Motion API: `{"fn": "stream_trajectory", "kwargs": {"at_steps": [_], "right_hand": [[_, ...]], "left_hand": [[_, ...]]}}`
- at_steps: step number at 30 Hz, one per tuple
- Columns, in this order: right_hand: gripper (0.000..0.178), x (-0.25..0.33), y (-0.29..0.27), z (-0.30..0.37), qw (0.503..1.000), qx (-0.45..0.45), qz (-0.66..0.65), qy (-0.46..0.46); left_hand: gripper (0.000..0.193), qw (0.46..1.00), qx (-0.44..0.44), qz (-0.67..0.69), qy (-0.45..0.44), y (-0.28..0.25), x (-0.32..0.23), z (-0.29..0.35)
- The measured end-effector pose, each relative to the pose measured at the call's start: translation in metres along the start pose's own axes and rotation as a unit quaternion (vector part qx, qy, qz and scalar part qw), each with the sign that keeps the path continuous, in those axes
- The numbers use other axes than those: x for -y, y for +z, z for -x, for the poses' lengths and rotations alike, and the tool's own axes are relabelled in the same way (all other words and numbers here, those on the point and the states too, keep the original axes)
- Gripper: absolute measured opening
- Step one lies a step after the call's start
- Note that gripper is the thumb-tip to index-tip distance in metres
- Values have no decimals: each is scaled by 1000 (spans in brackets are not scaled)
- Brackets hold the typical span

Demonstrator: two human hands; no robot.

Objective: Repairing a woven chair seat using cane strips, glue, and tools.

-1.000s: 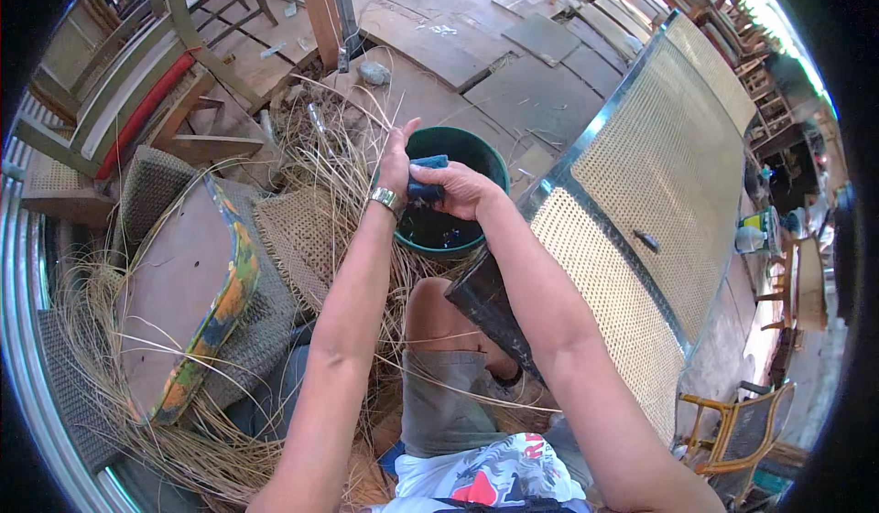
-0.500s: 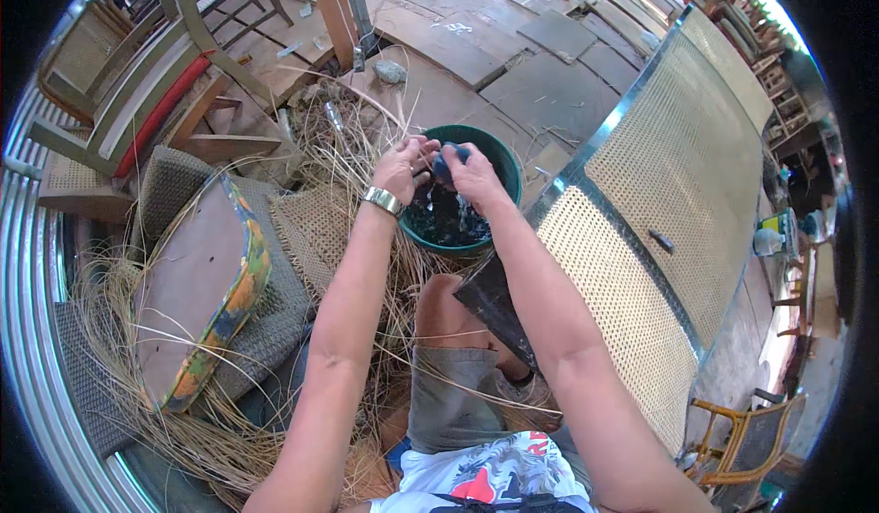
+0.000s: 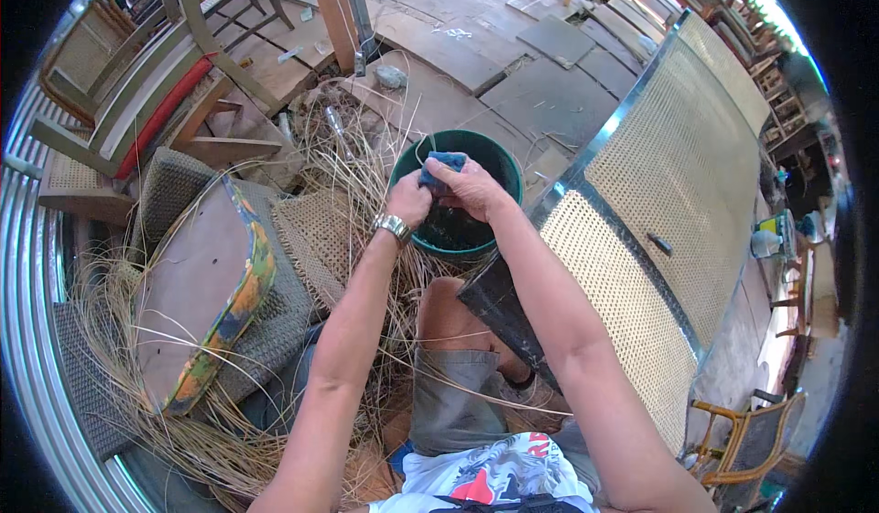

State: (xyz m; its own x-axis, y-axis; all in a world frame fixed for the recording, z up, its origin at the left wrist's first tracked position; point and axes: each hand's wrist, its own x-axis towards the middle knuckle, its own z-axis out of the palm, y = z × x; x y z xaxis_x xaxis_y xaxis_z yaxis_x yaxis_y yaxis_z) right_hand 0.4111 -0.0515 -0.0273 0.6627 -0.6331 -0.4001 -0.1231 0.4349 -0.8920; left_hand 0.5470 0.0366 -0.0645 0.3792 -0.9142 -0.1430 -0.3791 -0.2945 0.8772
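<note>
So I'm standing here looking over this person's shoulder. Their right hand (image 3: 472, 188) is holding a soft-looking, bunched-up blue cloth (image 3: 449, 159) over a round dark-green plastic bucket (image 3: 499, 159), thumb lying across the near side and fingers wrapping underneath. The left hand (image 3: 411, 196), with a metal-banded watch (image 3: 396, 227) on its wrist, is sitting right beside the cloth with its fingers bent in. Their tips are hiding, so I can't tell whether they're gripping the cloth or how tightly. A thin pale strand (image 3: 419, 151) is looping up just by that hand; can't tell if it's being held either.

The cloth is staying above the dark liquid (image 3: 455, 229) in the bucket, not dipping in. My guess on handling: it's light, floppy, nothing fragile, but probably wet, so a bit heavier than it looks and kinda slippery. I'd be taking a full-palm grip around the bunched middle; pinching a corner would be letting the rest flop loose.

Around them, a messy heap of long tan cane strands (image 3: 215, 440) is lying on the left, next to a flat board with a floral-fabric edge (image 3: 197, 275). On the right, a big dark-framed woven cane panel (image 3: 604, 266) is leaning close by the right forearm.
</note>
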Motion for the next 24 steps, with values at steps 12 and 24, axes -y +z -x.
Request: {"fn": "stream_trajectory", "kwargs": {"at_steps": [12,24], "right_hand": [[41,27,40,-7,961,-104,-252,-53],[18,68,12,-37,948,-136,-267,-105]], "left_hand": [[20,995,-43,-82,33,-61,-44,171],[53,964,-13,-194,-179,-111,-10,380]]}}
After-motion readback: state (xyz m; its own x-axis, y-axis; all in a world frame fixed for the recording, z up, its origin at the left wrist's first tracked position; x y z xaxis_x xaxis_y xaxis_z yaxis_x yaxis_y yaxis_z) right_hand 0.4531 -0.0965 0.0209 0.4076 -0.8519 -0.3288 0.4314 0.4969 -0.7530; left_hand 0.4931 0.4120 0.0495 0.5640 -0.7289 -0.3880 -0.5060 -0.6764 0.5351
